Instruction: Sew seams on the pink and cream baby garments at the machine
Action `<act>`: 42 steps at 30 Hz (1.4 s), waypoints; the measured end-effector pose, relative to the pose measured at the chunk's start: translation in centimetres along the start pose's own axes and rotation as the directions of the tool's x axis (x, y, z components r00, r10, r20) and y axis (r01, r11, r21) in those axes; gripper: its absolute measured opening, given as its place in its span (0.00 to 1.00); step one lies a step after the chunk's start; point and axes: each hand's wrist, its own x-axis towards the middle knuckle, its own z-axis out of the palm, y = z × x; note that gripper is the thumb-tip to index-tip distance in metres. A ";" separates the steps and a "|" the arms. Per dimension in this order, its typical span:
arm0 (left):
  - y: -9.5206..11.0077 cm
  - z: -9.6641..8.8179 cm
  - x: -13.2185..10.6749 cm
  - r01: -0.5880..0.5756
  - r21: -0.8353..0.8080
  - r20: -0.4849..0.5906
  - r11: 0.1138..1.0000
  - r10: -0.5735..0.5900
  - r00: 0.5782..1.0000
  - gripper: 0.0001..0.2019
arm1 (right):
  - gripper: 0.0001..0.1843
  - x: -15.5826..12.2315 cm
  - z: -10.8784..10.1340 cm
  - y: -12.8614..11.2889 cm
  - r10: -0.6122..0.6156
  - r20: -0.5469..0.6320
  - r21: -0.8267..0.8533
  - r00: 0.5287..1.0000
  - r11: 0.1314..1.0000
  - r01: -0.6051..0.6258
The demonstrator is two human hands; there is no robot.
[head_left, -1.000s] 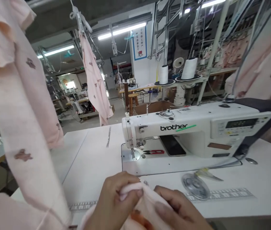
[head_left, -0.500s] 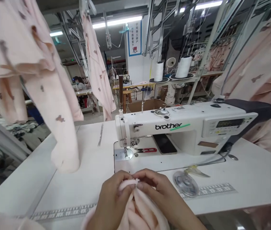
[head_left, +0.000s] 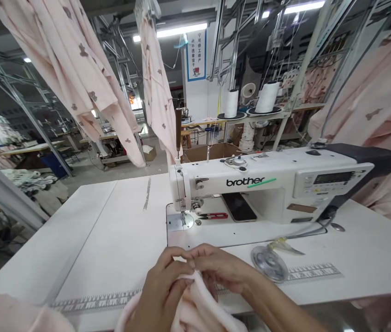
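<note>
Both my hands meet over a pale pink garment [head_left: 190, 309] at the table's front edge, in front of the sewing machine. The fingers of my left hand [head_left: 168, 281] are closed on a folded edge of the cloth. Beside it, my right hand [head_left: 218, 267] pinches the same edge, its fingertips touching those of the left. The rest of the garment hangs down toward me, and its lower part is out of view. A white Brother sewing machine [head_left: 251, 182] stands just beyond, its needle and presser foot [head_left: 183, 219] over the metal plate with no cloth under them.
Under the machine arm lie red-handled thread snips [head_left: 216, 215] and a phone [head_left: 239, 207]. A clear round disc [head_left: 269, 263] sits on the measuring tape strip [head_left: 315, 273] at the right. Pink garments [head_left: 88, 83] hang at the left; thread cones [head_left: 230, 103] stand behind.
The hanging pink garment at the left has swung up and away from the tabletop. My right hand has turned over the cloth edge, and its fingers have shifted closer to my left.
</note>
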 end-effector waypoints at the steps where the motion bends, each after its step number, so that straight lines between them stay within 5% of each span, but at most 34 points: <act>1: -0.1 0.0 -0.2 -0.011 -0.001 0.005 1.000 0.011 1.000 0.09 | 0.11 0.3 0.1 0.4 0.008 -0.022 0.086 1.000 0.996 -0.006; 5: -0.8 -0.1 -0.6 -0.015 0.039 -0.009 0.999 0.015 1.000 0.09 | 0.15 -0.3 1.0 1.4 -0.077 -0.106 0.199 0.991 0.975 0.097; 9: -1.5 0.4 -0.5 -0.030 0.109 -0.153 0.994 0.047 0.987 0.10 | 0.22 -1.9 2.6 1.2 -0.337 -0.268 -0.228 0.903 0.933 0.280; 12: -1.3 1.1 -0.1 0.039 0.096 -0.286 0.995 -0.010 0.958 0.09 | 0.16 -2.4 3.8 1.3 -0.450 -0.331 -0.521 0.829 0.820 0.237; 14: -0.6 1.1 0.5 0.169 -0.020 -0.316 0.985 -0.167 0.934 0.06 | 0.13 -2.4 4.2 1.1 -0.481 -0.361 -0.608 0.799 0.771 0.189; 17: 0.3 0.0 1.6 0.352 -0.275 -0.131 0.895 -0.398 0.908 0.14 | 0.16 -2.1 3.3 0.3 -0.558 -0.297 -0.668 0.775 0.702 0.249; 20: 0.4 -1.5 3.1 0.376 -0.276 0.118 0.885 -0.357 0.927 0.16 | 0.13 -1.4 1.7 -0.4 -0.639 -0.145 -0.720 0.755 0.592 0.363; 25: 0.2 -2.5 6.3 0.320 -0.167 0.121 0.933 -0.303 0.945 0.07 | 0.10 -0.3 0.8 -1.0 -0.716 -0.301 -0.784 0.630 0.562 0.265; 30: 3.9 -3.2 8.8 0.286 -0.287 0.140 0.914 -0.255 0.957 0.08 | 0.07 -3.0 2.5 -3.5 -0.811 -0.360 -0.817 0.462 0.513 0.264; 31: 4.3 -3.3 8.8 0.297 -0.307 0.142 0.904 -0.265 0.954 0.08 | 0.07 -3.4 2.5 -3.8 -0.809 -0.351 -0.813 0.472 0.514 0.275; 33: 3.5 -3.1 8.4 0.372 -0.348 0.177 0.861 -0.329 0.928 0.10 | 0.08 -3.2 1.9 -3.7 -0.739 -0.370 -0.755 0.563 0.592 0.281; 36: -0.4 -2.0 7.6 0.552 -0.419 0.283 0.721 -0.474 0.834 0.14 | 0.12 -0.3 -0.7 -2.2 -0.543 -0.435 -0.617 0.718 0.761 0.202; 38: -3.4 -1.3 7.7 0.580 -0.392 0.310 0.715 -0.490 0.814 0.14 | 0.12 2.2 -2.7 -1.1 -0.491 -0.464 -0.642 0.738 0.760 0.102; 42: -7.2 -0.4 9.2 0.395 0.030 0.200 0.918 -0.393 0.898 0.09 | 0.10 5.4 -4.9 -0.5 -0.468 -0.520 -0.732 0.714 0.676 -0.090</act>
